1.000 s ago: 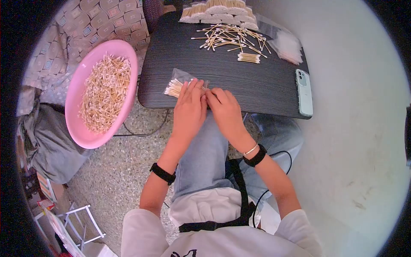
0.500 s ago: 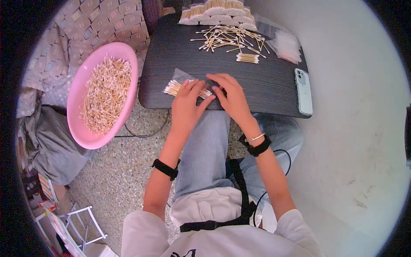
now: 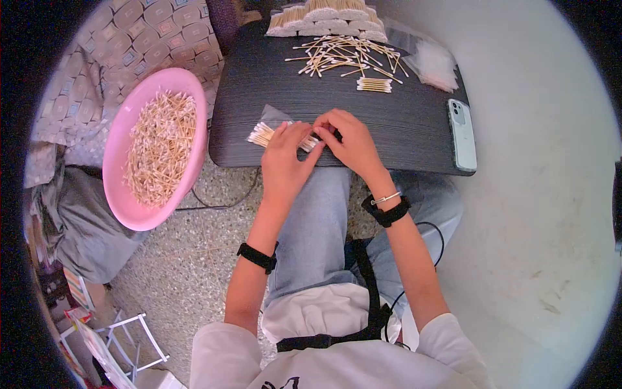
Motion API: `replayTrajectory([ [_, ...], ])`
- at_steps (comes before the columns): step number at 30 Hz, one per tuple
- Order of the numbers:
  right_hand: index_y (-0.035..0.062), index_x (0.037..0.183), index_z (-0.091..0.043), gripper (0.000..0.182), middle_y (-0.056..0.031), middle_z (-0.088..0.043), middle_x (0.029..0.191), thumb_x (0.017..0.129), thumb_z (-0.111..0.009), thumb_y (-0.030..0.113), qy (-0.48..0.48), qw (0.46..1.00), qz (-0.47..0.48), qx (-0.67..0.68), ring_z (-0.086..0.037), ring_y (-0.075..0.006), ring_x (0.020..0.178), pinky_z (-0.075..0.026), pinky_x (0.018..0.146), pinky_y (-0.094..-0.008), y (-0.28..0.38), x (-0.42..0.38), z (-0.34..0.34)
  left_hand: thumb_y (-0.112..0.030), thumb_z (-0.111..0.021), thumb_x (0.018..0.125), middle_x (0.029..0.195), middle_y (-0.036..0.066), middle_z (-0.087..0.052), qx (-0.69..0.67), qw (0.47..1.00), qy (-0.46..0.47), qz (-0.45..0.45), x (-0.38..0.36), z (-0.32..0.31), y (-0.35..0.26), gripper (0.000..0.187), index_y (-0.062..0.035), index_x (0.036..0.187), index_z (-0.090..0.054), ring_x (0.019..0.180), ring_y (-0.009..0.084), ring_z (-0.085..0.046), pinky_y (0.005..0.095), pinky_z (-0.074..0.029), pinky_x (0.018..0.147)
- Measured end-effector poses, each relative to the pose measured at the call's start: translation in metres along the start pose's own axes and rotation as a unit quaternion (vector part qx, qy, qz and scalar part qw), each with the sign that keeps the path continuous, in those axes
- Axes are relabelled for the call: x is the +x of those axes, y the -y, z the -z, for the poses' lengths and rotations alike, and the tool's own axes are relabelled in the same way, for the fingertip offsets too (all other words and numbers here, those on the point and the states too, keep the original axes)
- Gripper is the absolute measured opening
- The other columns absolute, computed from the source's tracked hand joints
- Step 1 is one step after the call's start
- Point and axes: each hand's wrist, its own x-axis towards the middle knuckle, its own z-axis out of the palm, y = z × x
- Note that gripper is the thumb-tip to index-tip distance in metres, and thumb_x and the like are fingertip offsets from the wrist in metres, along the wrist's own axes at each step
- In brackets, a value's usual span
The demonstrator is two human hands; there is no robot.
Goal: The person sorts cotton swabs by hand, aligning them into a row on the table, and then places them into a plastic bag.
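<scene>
A small clear plastic bag of cotton swabs (image 3: 260,134) lies near the front edge of the dark table. My left hand (image 3: 285,155) is over it, fingers and thumb gripping the packet and covering its middle. At the packet's right end, my right hand (image 3: 350,141) has its fingers curled in a pinch, close against the left fingertips; its grip on the plastic is partly hidden. Farther back lie loose cotton swabs (image 3: 337,55) and a neat small row of swabs (image 3: 374,85).
Filled swab packets (image 3: 327,26) are stacked at the table's back. Flat clear bags (image 3: 435,65) lie at the back right, above a phone (image 3: 462,133). On the left stands a pink basin (image 3: 120,188) full of swabs. A pale wall (image 3: 538,162) borders the right side.
My right fingers have curled inward from a more spread pose and now pinch at the packet's right end. The left hand stays on the packet. The view has shifted slightly.
</scene>
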Motion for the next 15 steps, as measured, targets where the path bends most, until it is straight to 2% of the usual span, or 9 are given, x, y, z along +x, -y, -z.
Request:
replayTrajectory([
  [5, 0.0028, 0.090, -0.062, 0.015, -0.0116, -0.063, 0.087, 0.088, -0.062, 0.017, -0.003, 1.000, 0.005, 0.027, -0.060, -0.0317, 0.085, -0.048, 0.076, -0.0402, 0.0000, 0.0000, 0.0010, -0.014, -0.072, 0.082, 0.107, 0.013, -0.069, -0.005, 1.000, -0.028, -0.002, -0.0033, -0.0036, -0.0019, 0.030, -0.0053, 0.109, -0.065, 0.107, 0.0354, -0.063, 0.0430, -0.050, 0.094],
  [11, 0.0023, 0.090, -0.061, 0.014, -0.0127, -0.063, 0.088, 0.089, -0.061, 0.016, 0.003, 1.000, 0.013, 0.027, -0.060, -0.0326, 0.086, -0.048, 0.077, -0.0406, 0.0009, 0.0000, 0.0047, -0.006, -0.066, 0.086, 0.104, 0.014, -0.069, -0.035, 0.999, -0.014, 0.008, 0.0017, -0.0009, 0.0013, 0.024, -0.0035, 0.109, -0.065, 0.105, 0.0359, -0.064, 0.0421, -0.051, 0.091],
  [14, 0.0024, 0.090, -0.060, 0.013, -0.0129, -0.063, 0.088, 0.089, -0.061, 0.016, 0.000, 1.000, 0.018, 0.026, -0.060, -0.0328, 0.086, -0.048, 0.077, -0.0408, 0.0003, -0.0006, 0.0043, -0.002, -0.064, 0.084, 0.104, 0.013, -0.069, -0.070, 0.995, -0.013, 0.067, 0.0041, 0.0010, 0.0012, 0.024, -0.0031, 0.108, -0.065, 0.106, 0.0356, -0.064, 0.0420, -0.051, 0.092],
  [15, 0.0025, 0.091, -0.060, 0.013, -0.0130, -0.063, 0.088, 0.089, -0.061, 0.016, -0.003, 0.999, 0.021, 0.024, -0.060, -0.0328, 0.086, -0.048, 0.077, -0.0408, 0.0000, -0.0014, 0.0039, -0.003, -0.064, 0.085, 0.106, 0.013, -0.069, -0.053, 0.997, -0.024, 0.056, 0.0039, -0.0004, 0.0035, 0.023, -0.0033, 0.108, -0.066, 0.104, 0.0325, -0.065, 0.0390, -0.052, 0.089],
])
